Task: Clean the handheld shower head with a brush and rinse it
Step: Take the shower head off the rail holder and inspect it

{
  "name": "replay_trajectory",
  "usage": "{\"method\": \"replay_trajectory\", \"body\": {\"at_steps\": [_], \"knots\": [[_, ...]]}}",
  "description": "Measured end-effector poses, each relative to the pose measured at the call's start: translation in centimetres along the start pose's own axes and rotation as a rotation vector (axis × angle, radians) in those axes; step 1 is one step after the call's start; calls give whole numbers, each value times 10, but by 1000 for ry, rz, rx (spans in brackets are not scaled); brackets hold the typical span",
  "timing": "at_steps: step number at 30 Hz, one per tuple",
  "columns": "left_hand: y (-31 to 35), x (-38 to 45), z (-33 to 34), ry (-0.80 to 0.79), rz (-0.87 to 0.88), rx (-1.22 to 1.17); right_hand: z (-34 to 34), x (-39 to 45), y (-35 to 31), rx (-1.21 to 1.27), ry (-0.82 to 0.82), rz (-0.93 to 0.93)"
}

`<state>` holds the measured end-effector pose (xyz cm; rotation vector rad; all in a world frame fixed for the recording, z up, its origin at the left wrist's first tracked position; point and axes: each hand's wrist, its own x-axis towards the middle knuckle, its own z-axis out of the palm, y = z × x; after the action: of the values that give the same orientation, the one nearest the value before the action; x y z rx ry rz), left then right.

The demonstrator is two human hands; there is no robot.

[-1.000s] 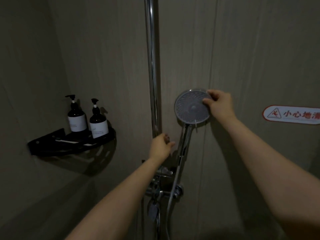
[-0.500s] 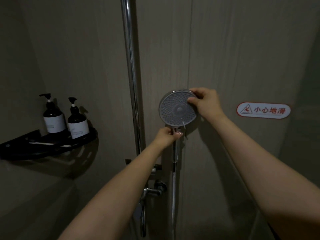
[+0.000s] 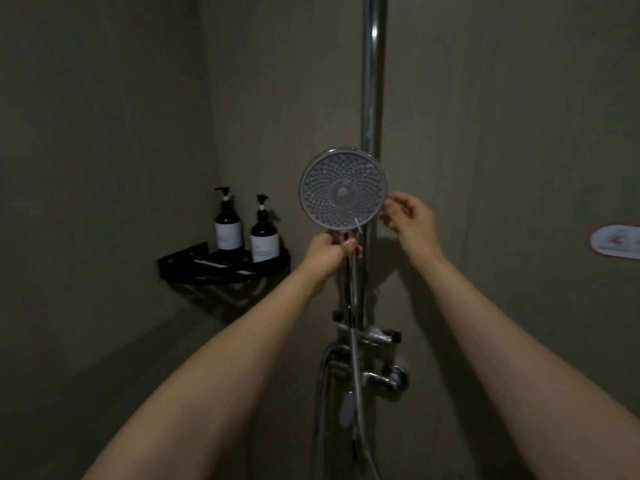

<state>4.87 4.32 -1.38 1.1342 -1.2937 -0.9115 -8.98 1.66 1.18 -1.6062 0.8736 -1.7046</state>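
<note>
The head (image 3: 343, 189) faces us, its handle running down to 6 o'clock. The left hand (image 3: 325, 251) grips the handle; the right hand (image 3: 408, 216) pinches the rim at 3 o'clock, beside the rail (image 3: 371, 98).

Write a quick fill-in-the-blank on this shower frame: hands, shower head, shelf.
1. The left hand grips the shower head by its ____.
2. The right hand pinches the round face at its ____ edge.
3. ____ pump bottles stand on the black corner shelf.
4. The shower head's nozzle face is turned ____ the camera.

Missing words: handle; right; Two; toward
</note>
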Motion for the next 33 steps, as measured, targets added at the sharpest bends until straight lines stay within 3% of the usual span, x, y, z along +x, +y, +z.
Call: {"method": "replay_trajectory", "body": {"at_steps": [3,8,11,13,17,21,33], "knots": [[2,-9,-48,80,20,-32,48,-23,27,110,-23,203],[6,-37,-117,235,-11,-122,127,-86,55,142,-511,657],[7,-53,-155,314,-7,-83,154,-116,59,212,-818,717],[7,-63,-176,346,-7,-45,172,-129,58,219,-910,674],[7,-80,-208,422,-15,-111,211,-152,61,356,-922,665],[7,-92,-231,394,-41,-157,234,-162,61,443,-936,664],[10,-90,-241,441,-19,-183,248,-159,58,451,-962,594]]}}
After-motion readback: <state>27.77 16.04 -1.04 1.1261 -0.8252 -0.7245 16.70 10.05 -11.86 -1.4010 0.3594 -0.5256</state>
